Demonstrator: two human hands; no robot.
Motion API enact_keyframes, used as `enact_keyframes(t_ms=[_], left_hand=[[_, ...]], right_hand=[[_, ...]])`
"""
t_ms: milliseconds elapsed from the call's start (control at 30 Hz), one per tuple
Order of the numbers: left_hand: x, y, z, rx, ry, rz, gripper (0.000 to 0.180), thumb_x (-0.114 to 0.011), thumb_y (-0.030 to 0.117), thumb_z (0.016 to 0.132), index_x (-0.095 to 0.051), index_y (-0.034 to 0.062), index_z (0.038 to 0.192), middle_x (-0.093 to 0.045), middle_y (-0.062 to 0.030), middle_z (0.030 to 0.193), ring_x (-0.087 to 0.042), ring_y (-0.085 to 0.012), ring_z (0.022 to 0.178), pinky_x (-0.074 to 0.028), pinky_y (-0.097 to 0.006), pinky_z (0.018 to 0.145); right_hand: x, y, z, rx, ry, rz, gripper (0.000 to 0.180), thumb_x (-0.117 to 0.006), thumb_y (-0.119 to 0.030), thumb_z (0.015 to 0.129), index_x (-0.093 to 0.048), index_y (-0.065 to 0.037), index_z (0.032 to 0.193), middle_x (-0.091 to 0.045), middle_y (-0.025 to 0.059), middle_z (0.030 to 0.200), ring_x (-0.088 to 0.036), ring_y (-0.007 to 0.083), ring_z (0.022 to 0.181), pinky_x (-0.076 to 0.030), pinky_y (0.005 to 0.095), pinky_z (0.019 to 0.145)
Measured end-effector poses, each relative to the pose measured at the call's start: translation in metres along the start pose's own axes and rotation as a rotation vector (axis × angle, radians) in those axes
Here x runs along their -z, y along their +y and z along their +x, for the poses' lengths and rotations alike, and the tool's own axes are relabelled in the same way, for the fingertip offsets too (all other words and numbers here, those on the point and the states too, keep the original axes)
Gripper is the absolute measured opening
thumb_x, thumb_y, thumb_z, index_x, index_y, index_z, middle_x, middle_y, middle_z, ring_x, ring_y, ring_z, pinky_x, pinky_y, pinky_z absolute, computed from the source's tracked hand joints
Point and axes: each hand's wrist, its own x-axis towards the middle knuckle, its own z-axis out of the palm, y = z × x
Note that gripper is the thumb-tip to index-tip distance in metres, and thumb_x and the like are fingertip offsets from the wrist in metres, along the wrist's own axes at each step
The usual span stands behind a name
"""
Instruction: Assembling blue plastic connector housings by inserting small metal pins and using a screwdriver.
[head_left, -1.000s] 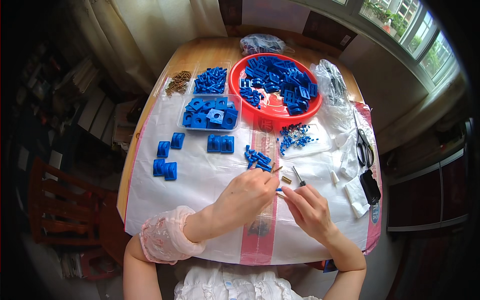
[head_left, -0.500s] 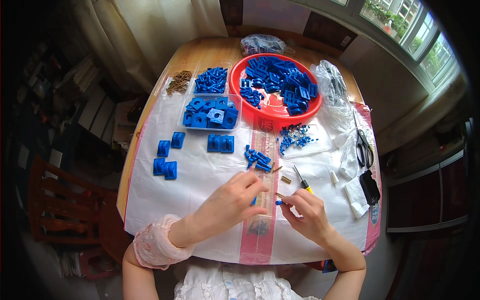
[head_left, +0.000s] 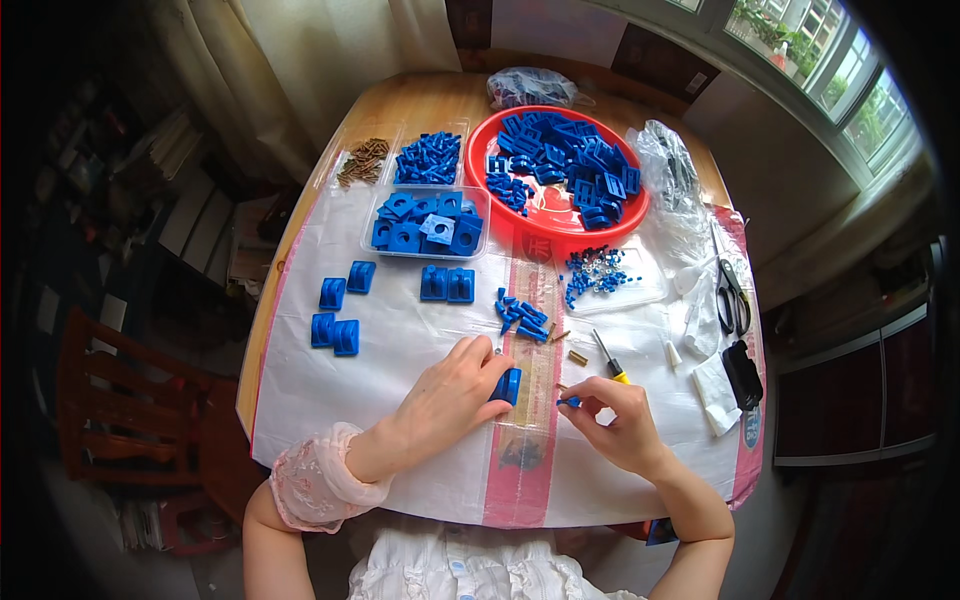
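My left hand (head_left: 448, 396) is closed around a rounded blue plastic block (head_left: 511, 387) on the sheet in front of me. A small blue plastic piece (head_left: 569, 402) sits pinched between the thumb and fingertips of my right hand (head_left: 618, 420). By those fingertips a thin brass-coloured tip shows, partly hidden. Just beyond the hands lies a loose pile of small blue pegs (head_left: 520, 316). A short brass tube (head_left: 578, 357) rests beside a screwdriver (head_left: 610, 357) with a yellow and black handle. Several assembled blue blocks (head_left: 345, 337) stand to the left, with a pair (head_left: 447, 285) nearer the middle.
A red basin (head_left: 560, 224) of blue parts stands at the back. Clear boxes hold flat blue plates (head_left: 404, 238), blue pegs (head_left: 427, 160) and brass screws (head_left: 362, 162). Tiny blue and white bits (head_left: 597, 270) fill a shallow lid. Black scissors (head_left: 735, 300) lie at right.
My left hand has drawn back a little and closed on the blue block, which shows more now. My right hand keeps its small piece, turned slightly. The whole view has shifted a bit.
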Motion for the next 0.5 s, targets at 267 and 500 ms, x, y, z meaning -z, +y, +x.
enact_keyframes(t_ms=[267,500], left_hand=[[-0.004,0.006,0.004,-0.132,-0.006,0.088,0.05,-0.085,0.018,0.078,-0.061,0.0011,0.118,-0.063,-0.0129,0.109,-0.065,-0.0297,0.101,-0.056,-0.037,0.087],[-0.011,0.021,0.011,-0.043,0.024,-0.474,0.039,-0.077,0.004,0.086,-0.062,0.0023,0.122,-0.068,-0.0124,0.102,-0.074,-0.0227,0.085,-0.06,-0.033,0.074]], right_hand=[[0.002,-0.006,0.003,0.045,0.046,0.033,0.016,-0.078,0.004,0.085,-0.072,-0.002,0.099,-0.064,0.0052,0.079,-0.062,0.0117,0.061,-0.048,0.0271,0.055],[0.001,-0.008,0.002,0.091,0.125,0.07,0.019,-0.078,0.007,0.084,-0.073,-0.002,0.099,-0.064,0.0053,0.078,-0.063,0.0114,0.063,-0.048,0.026,0.057]])
